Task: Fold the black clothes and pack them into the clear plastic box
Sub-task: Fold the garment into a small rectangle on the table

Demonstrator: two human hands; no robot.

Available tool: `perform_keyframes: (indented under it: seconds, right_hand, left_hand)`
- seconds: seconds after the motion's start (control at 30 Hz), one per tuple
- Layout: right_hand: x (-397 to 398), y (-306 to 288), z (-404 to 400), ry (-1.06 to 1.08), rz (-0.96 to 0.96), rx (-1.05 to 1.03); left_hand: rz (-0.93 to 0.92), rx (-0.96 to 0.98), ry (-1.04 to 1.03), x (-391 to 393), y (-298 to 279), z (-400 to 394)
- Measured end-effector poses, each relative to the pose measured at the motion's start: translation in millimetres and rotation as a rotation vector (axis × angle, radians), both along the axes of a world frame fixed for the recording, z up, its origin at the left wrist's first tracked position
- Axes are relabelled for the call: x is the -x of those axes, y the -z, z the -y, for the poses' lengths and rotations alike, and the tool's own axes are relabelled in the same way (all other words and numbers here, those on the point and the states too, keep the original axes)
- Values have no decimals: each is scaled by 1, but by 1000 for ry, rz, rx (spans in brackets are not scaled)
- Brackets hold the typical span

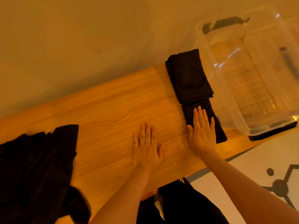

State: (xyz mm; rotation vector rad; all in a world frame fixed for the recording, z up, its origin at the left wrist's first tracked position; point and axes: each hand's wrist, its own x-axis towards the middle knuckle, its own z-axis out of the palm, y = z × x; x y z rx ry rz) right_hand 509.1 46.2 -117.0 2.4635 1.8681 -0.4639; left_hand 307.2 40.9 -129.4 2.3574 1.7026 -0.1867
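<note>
**Warm-lit room with a wooden bench**

A long wooden bench (113,110) with pale oak-like grain runs diagonally across the view. Beyond its far edge rises a plain, bare wall (80,38), tinted orange by warm light. At lower right lies a pale floor (258,156) marked with a dark geometric line pattern (279,186).
</note>
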Motion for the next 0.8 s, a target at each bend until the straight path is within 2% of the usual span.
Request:
perform_keyframes:
  seconds: [0.33, 0.43, 0.5, 0.6, 0.7, 0.8]
  right_hand:
    - [1, -5, -3, -53, -15, 48]
    - [15, -19, -7, -93, -79, -21]
    - [42, -31, -13, -219, -171, -78]
    - [112, -50, -26, -549, -308, -62]
    - [191, -54, -44, -838, -317, 59]
    - [263, -50, -60, -1050, -277, -16]
  left_hand:
    - [8, 72, -28, 4, -10, -1]
    - [27, 74, 18, 20, -24, -7]
    - [70, 60, -18, 41, -37, -12]
    - [126, -21, -229, 92, -58, -11]
    - [-6, -93, -444, 165, -77, 1]
    - [-75, -85, -613, 240, -86, 24]
